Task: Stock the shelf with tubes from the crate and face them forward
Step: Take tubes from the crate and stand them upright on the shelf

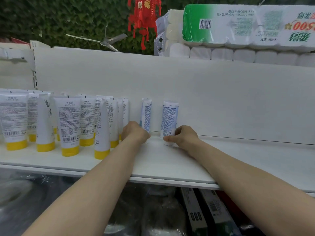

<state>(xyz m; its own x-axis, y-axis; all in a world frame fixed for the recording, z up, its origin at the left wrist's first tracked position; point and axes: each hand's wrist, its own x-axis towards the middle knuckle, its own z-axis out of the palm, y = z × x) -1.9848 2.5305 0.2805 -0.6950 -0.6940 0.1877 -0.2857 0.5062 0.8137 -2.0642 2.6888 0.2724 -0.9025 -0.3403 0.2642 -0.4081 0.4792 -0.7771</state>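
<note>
Two white-and-blue tubes stand cap-down near the back of the white shelf (170,160). My left hand (134,132) grips the base of the left tube (146,113), which stands edge-on. My right hand (183,135) pinches the white cap of the right tube (169,116), whose printed back with small text and a barcode faces me. Left of them stand several white tubes with yellow caps (69,126), most showing their backs with barcodes. The crate is not in view.
The shelf's back panel (221,92) rises just behind the tubes. Packs of toilet paper (238,31) lie on top of the unit at upper right. Boxed goods (213,206) and plastic-wrapped items sit on the level below the shelf's front edge.
</note>
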